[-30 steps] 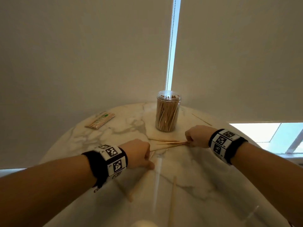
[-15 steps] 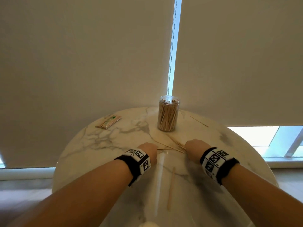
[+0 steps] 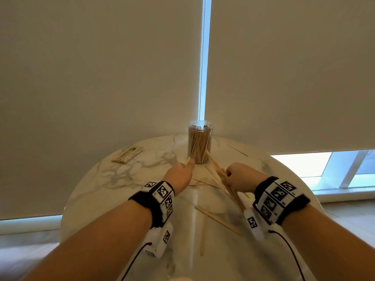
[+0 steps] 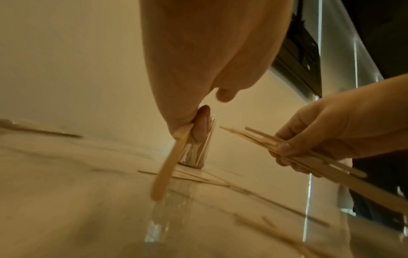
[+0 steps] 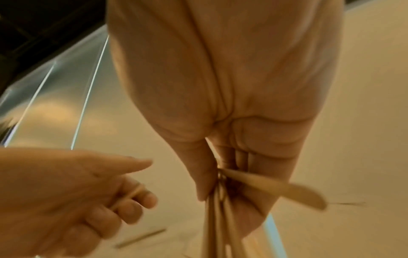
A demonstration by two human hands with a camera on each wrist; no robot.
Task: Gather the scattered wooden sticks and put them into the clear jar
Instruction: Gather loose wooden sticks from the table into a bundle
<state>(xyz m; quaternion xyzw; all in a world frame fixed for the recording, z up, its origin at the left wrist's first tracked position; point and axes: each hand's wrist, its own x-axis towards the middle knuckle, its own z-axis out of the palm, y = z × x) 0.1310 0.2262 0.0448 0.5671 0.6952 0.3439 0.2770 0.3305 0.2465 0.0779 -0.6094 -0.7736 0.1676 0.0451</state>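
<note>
Left hand (image 3: 179,173) pinching one stick (image 4: 170,162), right hand (image 3: 237,177) gripping a bundle (image 3: 227,185) (jar (image 3: 199,145) just ahead); packet (image 3: 127,155) near table (image 3: 101,179) edge.

Round marble table (image 3: 125,179); on it clear jar (image 3: 199,147) packed with sticks, wrapped stick packet (image 3: 128,154) far left, loose wooden sticks (image 3: 218,219) scattered near front

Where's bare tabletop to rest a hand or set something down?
Bare marble runs on the left, between the wrapped stick packet and the left hand. The far right, past the lone thin stick, is also bare. Crowded: loose sticks between the hands and in front of the clear jar.
</note>
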